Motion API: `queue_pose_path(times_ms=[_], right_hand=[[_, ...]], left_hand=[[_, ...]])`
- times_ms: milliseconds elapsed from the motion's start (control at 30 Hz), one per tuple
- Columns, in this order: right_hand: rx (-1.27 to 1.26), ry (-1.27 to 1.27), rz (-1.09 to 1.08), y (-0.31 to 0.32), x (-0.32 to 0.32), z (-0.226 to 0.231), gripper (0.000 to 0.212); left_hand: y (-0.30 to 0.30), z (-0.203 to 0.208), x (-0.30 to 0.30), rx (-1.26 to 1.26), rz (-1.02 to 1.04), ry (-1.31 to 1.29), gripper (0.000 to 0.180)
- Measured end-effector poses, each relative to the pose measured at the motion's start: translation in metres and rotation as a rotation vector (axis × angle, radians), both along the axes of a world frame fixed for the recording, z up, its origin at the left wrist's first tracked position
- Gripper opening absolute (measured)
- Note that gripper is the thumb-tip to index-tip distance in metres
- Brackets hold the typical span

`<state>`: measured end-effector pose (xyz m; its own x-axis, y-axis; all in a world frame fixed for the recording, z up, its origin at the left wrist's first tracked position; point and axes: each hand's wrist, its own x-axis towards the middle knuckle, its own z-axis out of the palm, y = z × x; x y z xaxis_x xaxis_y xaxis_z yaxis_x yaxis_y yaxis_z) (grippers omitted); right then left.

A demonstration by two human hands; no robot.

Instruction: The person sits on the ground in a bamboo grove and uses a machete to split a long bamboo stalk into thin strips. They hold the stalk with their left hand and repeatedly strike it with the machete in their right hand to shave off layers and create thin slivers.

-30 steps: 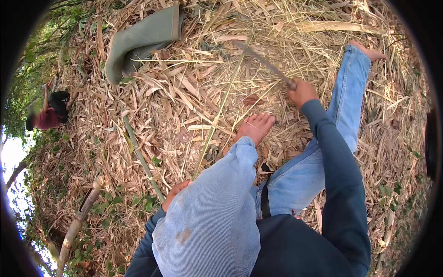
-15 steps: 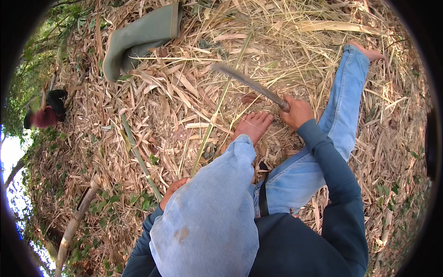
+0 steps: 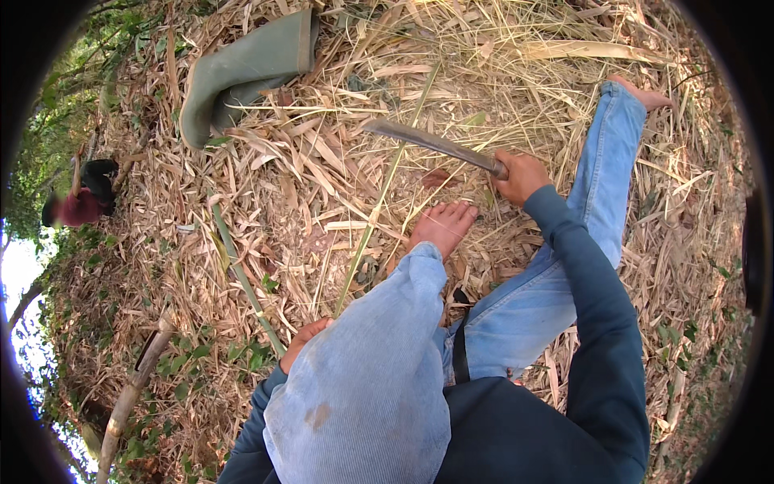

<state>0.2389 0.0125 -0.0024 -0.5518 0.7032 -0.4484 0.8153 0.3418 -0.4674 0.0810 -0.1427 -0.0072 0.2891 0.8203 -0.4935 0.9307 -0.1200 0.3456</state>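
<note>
My right hand (image 3: 520, 177) is closed round the handle of a machete (image 3: 439, 145), its long, slightly curved blade pointing left and crossing above a thin yellow-green bamboo strip (image 3: 375, 210). The strip runs from the straw beyond my bare foot down to my raised left knee. Beside that knee, my left hand (image 3: 305, 340) is closed at the strip's near end; the knee hides most of its grip. A green bamboo stick (image 3: 242, 274) lies on the ground, its near end close to my left hand.
Green rubber boots (image 3: 246, 73) lie at the far left. My bare foot (image 3: 443, 227) rests close below the blade, and my other leg (image 3: 601, 169) stretches out to the right. A cut log (image 3: 133, 395) lies at the left. Another person (image 3: 81, 202) crouches farther off. Dry bamboo leaves cover the ground.
The machete has shifted slightly, its tip a little farther left and lower and its flat side now showing more. My right hand has moved slightly right. My left hand has hardly moved.
</note>
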Motion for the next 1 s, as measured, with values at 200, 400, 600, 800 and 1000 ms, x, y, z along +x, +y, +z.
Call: queue_pose_path(times_ms=[200,400,600,800,1000], right_hand=[[-0.188,-0.1,-0.43,0.041,-0.029,-0.002,0.023],[-0.23,0.014,-0.468,0.002,0.009,-0.02,0.038],[-0.332,0.159,-0.499,-0.046,0.025,-0.003,0.041],[-0.242,0.19,-0.389,-0.096,0.01,0.054,0.03],[-0.107,0.123,0.102,-0.123,-0.001,0.09,0.032]], left_hand=[[-0.003,0.001,-0.008,0.019,0.01,0.019,0.042],[-0.018,0.06,-0.049,-0.173,0.175,-0.166,0.041],[-0.094,0.158,-0.157,-0.549,0.993,-0.651,0.04],[-0.095,0.157,-0.148,-0.535,1.238,-0.847,0.04],[-0.102,0.149,-0.137,-0.406,1.168,-0.715,0.042]])
